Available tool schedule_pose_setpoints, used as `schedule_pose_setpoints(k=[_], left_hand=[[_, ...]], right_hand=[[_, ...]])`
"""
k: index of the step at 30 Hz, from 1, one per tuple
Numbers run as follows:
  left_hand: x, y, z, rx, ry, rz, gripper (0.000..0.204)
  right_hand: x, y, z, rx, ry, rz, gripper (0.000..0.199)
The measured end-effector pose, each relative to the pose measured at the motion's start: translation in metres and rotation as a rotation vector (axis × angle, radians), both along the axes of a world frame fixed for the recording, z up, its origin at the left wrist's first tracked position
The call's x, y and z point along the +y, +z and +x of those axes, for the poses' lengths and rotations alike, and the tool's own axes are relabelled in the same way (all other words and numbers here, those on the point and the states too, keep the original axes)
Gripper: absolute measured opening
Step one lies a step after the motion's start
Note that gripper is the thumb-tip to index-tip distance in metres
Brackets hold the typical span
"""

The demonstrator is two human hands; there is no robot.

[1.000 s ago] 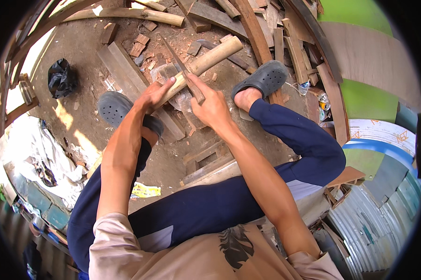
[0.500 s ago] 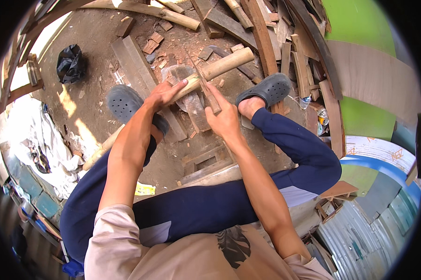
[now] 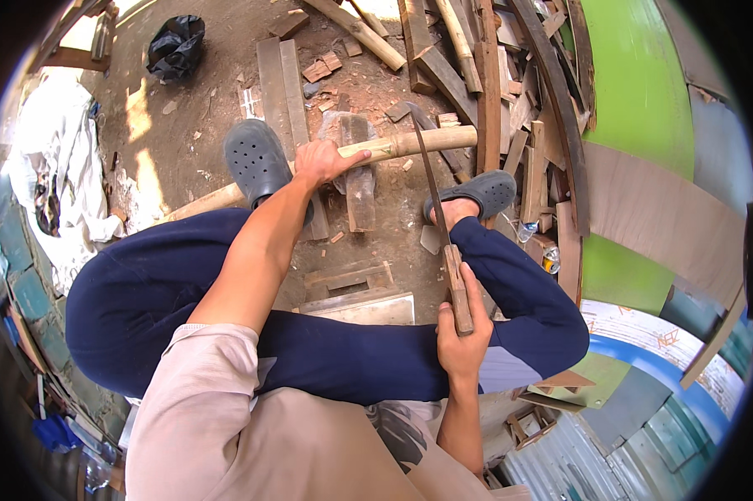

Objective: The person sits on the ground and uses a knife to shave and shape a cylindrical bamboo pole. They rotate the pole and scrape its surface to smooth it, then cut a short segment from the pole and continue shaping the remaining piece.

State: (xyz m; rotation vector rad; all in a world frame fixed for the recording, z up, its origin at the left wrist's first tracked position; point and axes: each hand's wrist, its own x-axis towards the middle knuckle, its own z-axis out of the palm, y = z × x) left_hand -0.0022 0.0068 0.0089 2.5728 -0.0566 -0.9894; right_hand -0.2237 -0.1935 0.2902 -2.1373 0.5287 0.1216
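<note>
A long bamboo pole (image 3: 393, 149) lies crosswise over wood on the ground, running from lower left under my left foot toward the right. My left hand (image 3: 318, 163) is closed over it, the thumb stretched along its top. In my right hand (image 3: 464, 338), close to my right thigh, is a handsaw (image 3: 457, 292) with a wooden handle. Its narrow dark blade points away from me, and the far part crosses the pole right of my left hand. Teeth cannot be made out. A short plank (image 3: 360, 192) sits beneath the pole.
My feet in grey clogs (image 3: 255, 159) stand either side of the plank. Scrap timber (image 3: 523, 108) is piled at the right. A curved dark tool (image 3: 445, 142) lies beyond the pole. A black plastic bag (image 3: 176, 48) and white cloth (image 3: 63, 159) are at the left.
My right hand has drawn the handsaw back toward my body and to the right. My left hand stays on the bamboo pole. The view has shifted.
</note>
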Motion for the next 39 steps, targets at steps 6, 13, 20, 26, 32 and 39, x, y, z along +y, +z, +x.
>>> schedule_pose_setpoints(k=[6,13,20,26,32,39], left_hand=[[0.001,-0.004,-0.007,-0.051,0.016,0.020,0.107],[0.000,-0.007,-0.009,-0.007,-0.004,-0.013,0.108],[0.009,-0.008,0.015,0.253,-0.093,-0.075,0.113],[0.004,-0.001,0.013,0.215,-0.097,-0.033,0.110],[0.001,0.006,0.004,0.133,-0.043,-0.023,0.108],[0.001,0.001,0.002,0.084,-0.083,-0.019,0.103]], right_hand=[[0.009,-0.006,0.020,0.008,0.111,-0.025,0.062],[0.012,-0.025,0.036,0.081,0.158,-0.026,0.063],[0.015,-0.013,0.036,0.159,0.132,0.024,0.062],[0.017,0.009,0.037,0.230,0.096,0.039,0.058],[0.010,-0.067,0.087,0.075,0.143,0.045,0.064],[0.023,-0.062,0.093,0.128,0.205,0.010,0.072]])
